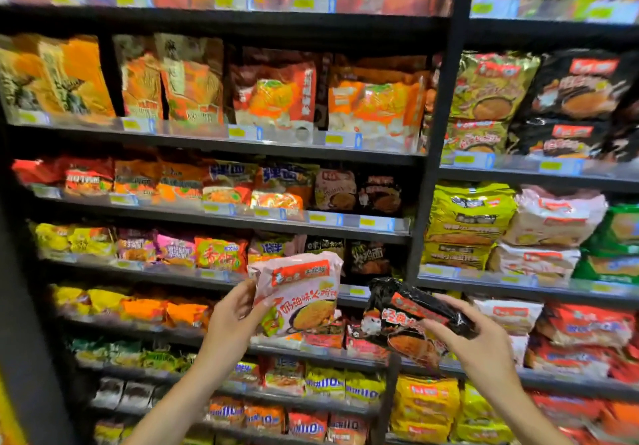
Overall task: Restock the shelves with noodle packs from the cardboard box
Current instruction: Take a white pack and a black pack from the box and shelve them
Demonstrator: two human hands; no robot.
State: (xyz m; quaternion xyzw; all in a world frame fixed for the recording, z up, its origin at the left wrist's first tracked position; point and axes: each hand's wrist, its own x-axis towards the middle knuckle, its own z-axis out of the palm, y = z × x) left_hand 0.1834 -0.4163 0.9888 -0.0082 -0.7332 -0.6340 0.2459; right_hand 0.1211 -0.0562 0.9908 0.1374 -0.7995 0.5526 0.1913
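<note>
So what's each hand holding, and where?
Left hand grips the pink noodle pack by its left edge; right hand grips the black noodle pack at its right end.

Both arms reach up toward the dark shelves (221,140), which are crammed with bright noodle packs. The left hand (232,316) grips a pink pack (300,294) by its left edge, face out. The right hand (482,337) holds a black pack (411,316) tilted, just beside the pink one.

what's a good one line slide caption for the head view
Left hand holds a pink noodle pack and right hand a black noodle pack before stocked shelves.
</note>
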